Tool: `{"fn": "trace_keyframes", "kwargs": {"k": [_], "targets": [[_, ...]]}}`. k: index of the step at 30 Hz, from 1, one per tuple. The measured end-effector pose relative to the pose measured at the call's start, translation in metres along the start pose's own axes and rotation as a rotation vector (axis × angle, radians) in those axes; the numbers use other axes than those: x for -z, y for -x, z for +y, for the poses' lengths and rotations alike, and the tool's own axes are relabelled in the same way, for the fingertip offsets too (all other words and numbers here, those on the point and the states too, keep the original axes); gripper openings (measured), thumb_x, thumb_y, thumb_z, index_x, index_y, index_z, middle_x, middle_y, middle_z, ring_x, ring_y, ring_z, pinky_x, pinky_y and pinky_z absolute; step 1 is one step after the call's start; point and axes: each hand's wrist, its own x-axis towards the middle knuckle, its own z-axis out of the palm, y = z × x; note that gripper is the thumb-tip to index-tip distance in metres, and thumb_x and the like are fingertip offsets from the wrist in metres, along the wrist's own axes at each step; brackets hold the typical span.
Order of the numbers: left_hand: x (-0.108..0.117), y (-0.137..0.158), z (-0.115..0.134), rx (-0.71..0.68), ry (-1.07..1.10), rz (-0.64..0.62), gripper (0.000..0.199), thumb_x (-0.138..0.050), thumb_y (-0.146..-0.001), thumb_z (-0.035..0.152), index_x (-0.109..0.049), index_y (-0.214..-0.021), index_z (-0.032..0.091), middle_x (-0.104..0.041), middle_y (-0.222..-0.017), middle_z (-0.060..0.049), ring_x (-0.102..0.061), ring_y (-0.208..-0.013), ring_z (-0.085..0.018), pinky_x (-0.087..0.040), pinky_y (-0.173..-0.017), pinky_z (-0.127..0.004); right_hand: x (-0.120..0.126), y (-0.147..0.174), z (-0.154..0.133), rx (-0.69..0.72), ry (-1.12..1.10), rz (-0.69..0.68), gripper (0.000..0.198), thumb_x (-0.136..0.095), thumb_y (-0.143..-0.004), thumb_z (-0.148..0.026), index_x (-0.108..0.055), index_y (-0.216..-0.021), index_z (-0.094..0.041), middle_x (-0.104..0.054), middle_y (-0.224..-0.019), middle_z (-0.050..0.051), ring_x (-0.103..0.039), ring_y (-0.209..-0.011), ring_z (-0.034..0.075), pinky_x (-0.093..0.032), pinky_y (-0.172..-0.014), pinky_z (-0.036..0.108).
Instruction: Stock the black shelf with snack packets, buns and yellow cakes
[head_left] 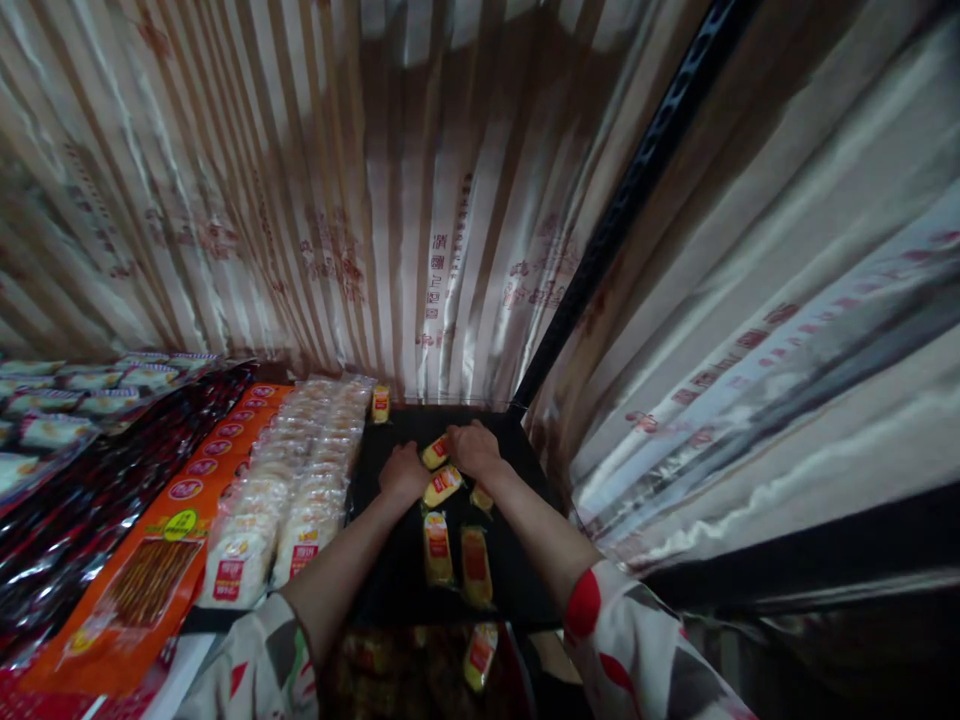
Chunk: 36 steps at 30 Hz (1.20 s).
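Note:
Small yellow wrapped cakes with red labels lie on a black shelf board. My right hand has its fingers closed on the right end of one wrapped cake. Beside that cake's left end is my left hand, its fingers curled; what they hold, if anything, is hidden. Just below lies another wrapped cake, tilted. Two more, a wrapped cake and its neighbour, lie lengthwise nearer me. My right wrist partly covers a further cake.
Left of the board stand rows of clear-wrapped white crackers, an orange snack bag and dark shiny packets. One cake sits at the back corner. A container holds more below. Pleated foil sheeting and a black post enclose the shelf.

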Motion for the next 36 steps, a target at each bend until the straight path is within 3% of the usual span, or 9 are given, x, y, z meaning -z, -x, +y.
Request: {"fn": "trace_keyframes", "kwargs": {"k": [4,9,14,18,23,29,36], "targets": [[-0.010,-0.008,0.001,0.018,0.056,-0.003,0.028,-0.045,-0.083,0.021,-0.060,-0.106,0.016,-0.062,-0.107,-0.014,-0.061,-0.099,-0.023,-0.044,-0.080,-0.029,-0.002,-0.003,-0.007,0.007,-0.085,0.016,0.029,-0.044,-0.088,-0.027,-0.062,-0.109,-0.017,-0.070,-0.099,0.011,-0.062,-0.098,0.021,-0.038,-0.092,0.032],[-0.013,-0.006,-0.005,0.110,0.186,0.121,0.026,-0.044,-0.084,0.016,-0.059,-0.104,0.016,-0.064,-0.103,-0.012,-0.063,-0.093,-0.019,-0.045,-0.077,-0.026,-0.013,-0.008,-0.016,-0.073,-0.481,0.121,0.037,-0.052,-0.083,-0.020,-0.055,-0.120,-0.017,-0.069,-0.104,0.007,-0.063,-0.097,0.016,-0.045,-0.085,0.025],[-0.005,-0.007,-0.010,0.132,0.316,0.290,0.026,-0.046,-0.082,0.011,-0.059,-0.104,0.014,-0.065,-0.103,-0.009,-0.061,-0.094,-0.015,-0.044,-0.082,-0.022,-0.022,-0.027,-0.029,-0.112,-0.785,0.336,0.032,-0.057,-0.075,-0.017,-0.060,-0.107,-0.018,-0.067,-0.093,0.003,-0.064,-0.081,0.014,-0.050,-0.078,0.026],[0.006,-0.012,-0.011,0.163,0.404,0.420,0.032,-0.045,-0.082,0.008,-0.057,-0.111,0.012,-0.064,-0.106,-0.012,-0.060,-0.099,-0.018,-0.044,-0.088,-0.026,-0.023,-0.046,-0.046,-0.080,-0.907,0.473,0.031,-0.060,-0.068,-0.016,-0.062,-0.099,-0.019,-0.063,-0.093,0.003,-0.061,-0.081,0.015,-0.049,-0.080,0.028],[0.011,-0.017,-0.014,0.162,0.528,0.451,0.042,-0.041,-0.083,0.006,-0.050,-0.124,0.008,-0.058,-0.121,-0.016,-0.053,-0.117,-0.020,-0.039,-0.099,-0.027,-0.034,-0.069,-0.067,-0.138,-1.132,0.429,0.041,-0.062,-0.068,-0.021,-0.057,-0.108,-0.018,-0.062,-0.085,0.000,-0.061,-0.077,0.014,-0.050,-0.077,0.029],[-0.001,-0.016,-0.020,0.097,0.555,0.459,0.048,-0.038,-0.083,0.005,-0.047,-0.129,0.013,-0.040,-0.143,-0.009,-0.033,-0.134,-0.017,-0.027,-0.110,-0.026,-0.042,-0.090,-0.081,-0.168,-1.178,0.404,0.048,-0.062,-0.065,-0.017,-0.054,-0.112,-0.015,-0.064,-0.084,0.000,-0.063,-0.078,0.014,-0.050,-0.079,0.026],[-0.007,-0.022,-0.028,0.101,0.593,0.414,0.049,-0.035,-0.082,0.002,-0.050,-0.128,0.015,-0.044,-0.140,-0.007,-0.035,-0.132,-0.016,-0.024,-0.112,-0.028,-0.041,-0.101,-0.089,-0.184,-1.112,0.390,0.047,-0.058,-0.067,-0.013,-0.053,-0.114,-0.014,-0.066,-0.084,0.000,-0.063,-0.079,0.014,-0.050,-0.083,0.028]]}}
